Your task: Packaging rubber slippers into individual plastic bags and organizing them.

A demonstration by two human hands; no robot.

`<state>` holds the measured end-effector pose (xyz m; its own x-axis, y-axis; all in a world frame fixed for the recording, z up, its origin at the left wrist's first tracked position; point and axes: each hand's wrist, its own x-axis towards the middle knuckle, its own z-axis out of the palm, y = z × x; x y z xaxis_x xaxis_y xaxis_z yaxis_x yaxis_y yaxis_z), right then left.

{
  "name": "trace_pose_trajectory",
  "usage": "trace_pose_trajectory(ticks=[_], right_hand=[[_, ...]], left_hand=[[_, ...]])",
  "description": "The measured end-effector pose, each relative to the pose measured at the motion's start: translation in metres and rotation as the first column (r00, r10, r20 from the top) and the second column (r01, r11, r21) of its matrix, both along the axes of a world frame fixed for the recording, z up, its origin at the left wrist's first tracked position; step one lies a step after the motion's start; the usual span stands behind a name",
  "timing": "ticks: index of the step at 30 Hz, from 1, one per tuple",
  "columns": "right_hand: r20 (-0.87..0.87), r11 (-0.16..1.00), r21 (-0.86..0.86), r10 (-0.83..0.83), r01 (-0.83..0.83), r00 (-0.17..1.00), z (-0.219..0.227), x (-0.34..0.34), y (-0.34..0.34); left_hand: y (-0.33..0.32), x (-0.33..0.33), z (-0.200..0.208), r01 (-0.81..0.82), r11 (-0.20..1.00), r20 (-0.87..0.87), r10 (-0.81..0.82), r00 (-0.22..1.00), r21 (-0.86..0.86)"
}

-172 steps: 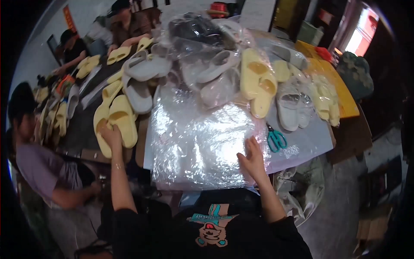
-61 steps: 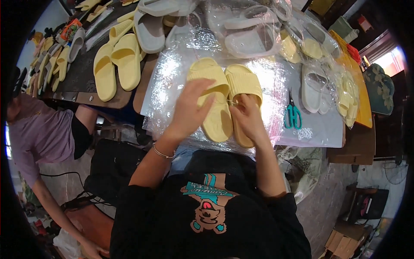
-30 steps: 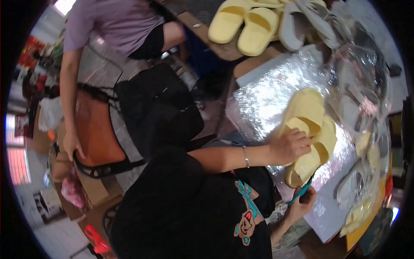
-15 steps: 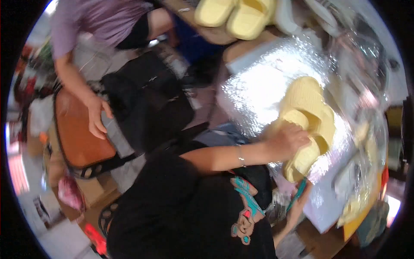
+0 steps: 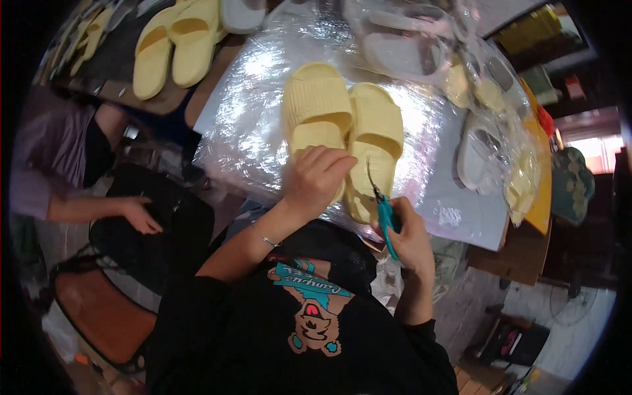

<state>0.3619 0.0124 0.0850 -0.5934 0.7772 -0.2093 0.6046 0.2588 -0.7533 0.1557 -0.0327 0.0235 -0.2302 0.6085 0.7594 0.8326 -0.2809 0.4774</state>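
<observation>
A pair of pale yellow slippers lies side by side on clear plastic: the left slipper (image 5: 317, 99) and the right slipper (image 5: 375, 118), toes pointing away from me. My left hand (image 5: 316, 179) is over the footbed of the left slipper, its fingers curled and pressed together; whatever they hold, if anything, is hidden. In my right hand (image 5: 411, 237) are teal-handled scissors (image 5: 387, 220). Their thin dark blades point up over the right slipper's footbed, near my left fingertips.
Shiny plastic sheeting (image 5: 250, 85) covers the work surface. Bagged grey slippers (image 5: 484, 155) lie to the right. More yellow slippers (image 5: 191, 39) stand at the far left. Another person's hand (image 5: 139, 214) is beside a black bag (image 5: 125, 240), near an orange-brown chair seat (image 5: 102, 306).
The view has swung round and steadied. My right hand, with the scissors, has come up beside the right slipper. My left hand has stayed at the slippers, its fingers now bunched.
</observation>
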Motion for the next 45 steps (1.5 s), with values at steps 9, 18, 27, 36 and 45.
trace_pose_trajectory(ticks=[9,18,27,36,45], right_hand=[[0.048,0.713,0.546,-0.551,0.44,0.833,-0.041,0.091,0.119],[0.377,0.452,0.88,-0.473,-0.148,0.797,-0.038,0.053,0.135],[-0.079,0.642,0.742,0.371,-0.194,0.925,-0.023,-0.07,0.047],[-0.411,0.821,0.433,-0.187,0.371,0.892,-0.044,-0.043,0.061],[-0.513,0.897,-0.441,-0.222,-0.032,0.829,-0.019,-0.075,0.024]], left_hand=[[0.005,0.019,-0.019,-0.03,0.996,0.02,0.028,0.999,0.079],[0.001,0.03,-0.014,-0.134,0.982,0.139,0.116,0.983,0.129],[-0.004,0.028,-0.004,-0.085,0.964,0.194,0.035,0.98,0.252],[-0.022,0.003,0.001,-0.022,0.98,0.205,-0.019,0.979,0.196],[-0.024,0.013,0.003,0.131,0.985,0.005,-0.132,0.991,0.11]])
